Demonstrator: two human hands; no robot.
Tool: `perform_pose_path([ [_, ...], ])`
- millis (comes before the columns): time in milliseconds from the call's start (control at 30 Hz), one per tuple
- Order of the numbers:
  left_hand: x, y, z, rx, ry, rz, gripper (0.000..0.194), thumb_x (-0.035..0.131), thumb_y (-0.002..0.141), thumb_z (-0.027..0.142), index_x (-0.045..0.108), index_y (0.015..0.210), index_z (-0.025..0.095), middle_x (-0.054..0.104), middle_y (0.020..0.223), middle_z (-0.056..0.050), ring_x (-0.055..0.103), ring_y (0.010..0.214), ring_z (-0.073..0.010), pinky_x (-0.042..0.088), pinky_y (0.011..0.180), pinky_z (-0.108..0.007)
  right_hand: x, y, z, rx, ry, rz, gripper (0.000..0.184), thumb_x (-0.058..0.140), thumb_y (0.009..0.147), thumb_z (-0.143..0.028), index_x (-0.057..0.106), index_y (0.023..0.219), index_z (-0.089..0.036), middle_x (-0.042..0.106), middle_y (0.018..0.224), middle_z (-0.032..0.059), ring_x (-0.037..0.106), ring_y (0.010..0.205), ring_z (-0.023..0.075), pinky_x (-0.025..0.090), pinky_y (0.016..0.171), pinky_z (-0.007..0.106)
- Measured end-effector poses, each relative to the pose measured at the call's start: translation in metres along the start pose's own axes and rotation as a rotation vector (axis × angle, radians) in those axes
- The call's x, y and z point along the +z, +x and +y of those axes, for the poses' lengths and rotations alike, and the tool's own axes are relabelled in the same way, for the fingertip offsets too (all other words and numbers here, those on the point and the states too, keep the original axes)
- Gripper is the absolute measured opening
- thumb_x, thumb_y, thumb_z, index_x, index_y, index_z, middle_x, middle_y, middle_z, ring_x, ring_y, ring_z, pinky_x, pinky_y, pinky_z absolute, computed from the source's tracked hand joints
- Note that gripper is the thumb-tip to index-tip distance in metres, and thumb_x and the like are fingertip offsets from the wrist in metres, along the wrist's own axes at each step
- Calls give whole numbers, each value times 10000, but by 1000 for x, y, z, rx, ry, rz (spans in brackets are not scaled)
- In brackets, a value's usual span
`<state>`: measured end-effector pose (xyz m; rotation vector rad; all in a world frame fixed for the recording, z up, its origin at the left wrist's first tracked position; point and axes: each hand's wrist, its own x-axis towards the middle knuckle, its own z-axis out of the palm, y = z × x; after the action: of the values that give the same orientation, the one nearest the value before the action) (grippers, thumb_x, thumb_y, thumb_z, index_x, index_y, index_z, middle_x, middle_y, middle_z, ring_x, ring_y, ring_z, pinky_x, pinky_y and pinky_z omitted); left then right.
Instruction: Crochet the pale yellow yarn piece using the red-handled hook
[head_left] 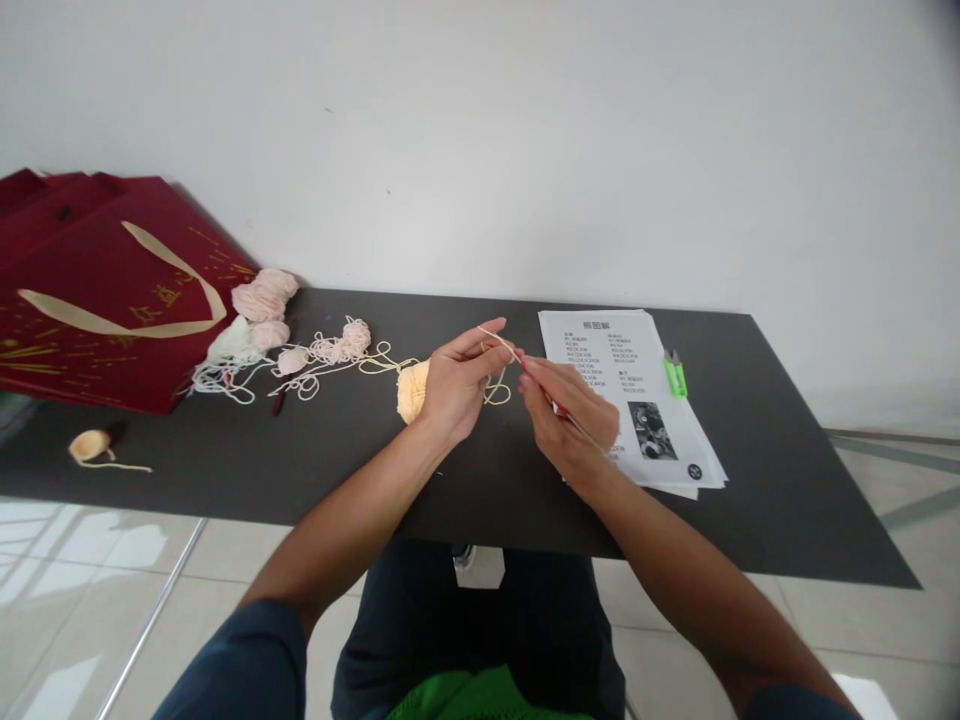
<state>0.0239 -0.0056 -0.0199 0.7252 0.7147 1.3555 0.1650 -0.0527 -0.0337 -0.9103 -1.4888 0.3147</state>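
Over the middle of the dark table, my left hand [459, 385] is closed on pale yellow yarn [495, 338], which runs over its raised forefinger. My right hand [568, 412] grips a crochet hook [556, 405] with a red handle, its tip meeting the yarn by the left fingertips. Whether a loop sits on the hook is too small to tell. A yellow yarn ball [412, 391] lies just left of my left hand and is partly hidden by it. Loose yellow strands trail on the table around it.
Printed sheets [600, 345] lie to the right, with green thread snips [676, 376] at their edge. Pink yarn balls [264, 295] and tangled white yarn [232, 360] lie left, beside a dark red gift bag [127, 290]. A small cream crocheted piece [90, 445] sits at far left.
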Motion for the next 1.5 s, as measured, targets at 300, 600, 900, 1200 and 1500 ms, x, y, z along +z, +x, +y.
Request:
perform_pose_path([
  [300,-1,0,6,-31,-106,-78,358,886,689,150,827,1039,189,722,763,7,654,689,-77,500,686,-214,-3,3,5,275,299,-49,211,760,935,-250,820,1121,-330,845,1149,24,809,817,177,714,753,365],
  [600,1,-2,8,29,-33,-101,398,838,658,114,838,1044,211,682,768,25,668,698,-86,488,694,-236,-4,20,7,500,644,109,59,832,867,-264,788,906,-272,846,944,-13,758,702,109,641,624,231],
  [900,-4,-1,6,143,113,-64,374,858,687,156,842,1050,247,713,755,18,672,705,-118,499,743,-283,-7,16,10,412,492,134,81,820,867,-234,783,930,-270,839,967,0,756,683,139,637,631,305],
  [1200,-8,-2,9,158,169,-126,305,804,693,140,860,978,232,683,668,8,611,631,-128,443,651,-284,-11,21,7,377,501,80,77,814,858,-209,755,877,-253,828,924,3,731,649,138,614,587,312],
  [1500,-13,1,15,-39,67,-256,277,742,656,98,859,901,157,631,627,-14,529,558,-104,389,584,-291,-15,24,8,349,548,17,108,853,841,-269,750,871,-257,824,903,1,710,629,128,589,542,290],
])
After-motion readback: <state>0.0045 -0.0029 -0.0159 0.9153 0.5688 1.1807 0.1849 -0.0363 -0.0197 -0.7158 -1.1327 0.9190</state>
